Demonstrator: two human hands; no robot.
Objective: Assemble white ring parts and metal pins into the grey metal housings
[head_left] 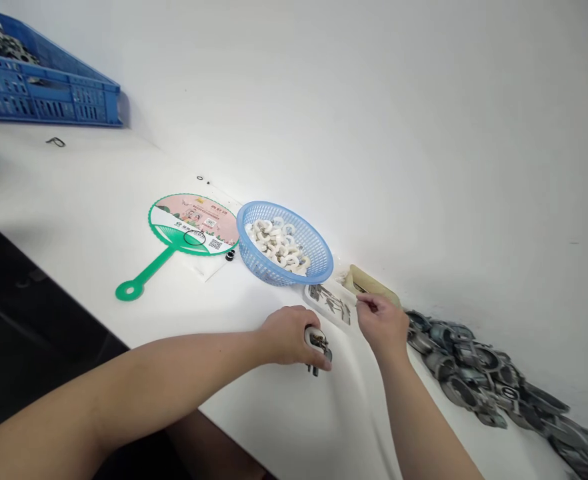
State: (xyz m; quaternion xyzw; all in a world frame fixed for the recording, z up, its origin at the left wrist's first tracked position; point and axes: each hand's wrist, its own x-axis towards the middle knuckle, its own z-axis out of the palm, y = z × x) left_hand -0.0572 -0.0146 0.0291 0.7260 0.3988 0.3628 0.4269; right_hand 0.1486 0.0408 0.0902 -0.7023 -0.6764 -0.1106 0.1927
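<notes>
My left hand (289,337) is wrapped round a small metal part with a white ring (318,339), held just above the white table. Its fingers hide much of that part. My right hand (383,325) is closed in a pinch beside a shallow clear tray (347,323) of small metal pins (328,301). Whatever lies between those fingertips is too small to make out. Behind the right hand is a yellowish open box (374,285). A blue plastic basket (319,257) of white rings (277,241) stands beyond the left hand, close to the tray.
Grey metal housings (479,380) are heaped along the wall at the right. A green-handled fan (189,223) lies left of the basket, near a small black piece (230,255). A blue crate (74,100) with metal parts stands far left. The table edge (124,343) runs diagonally.
</notes>
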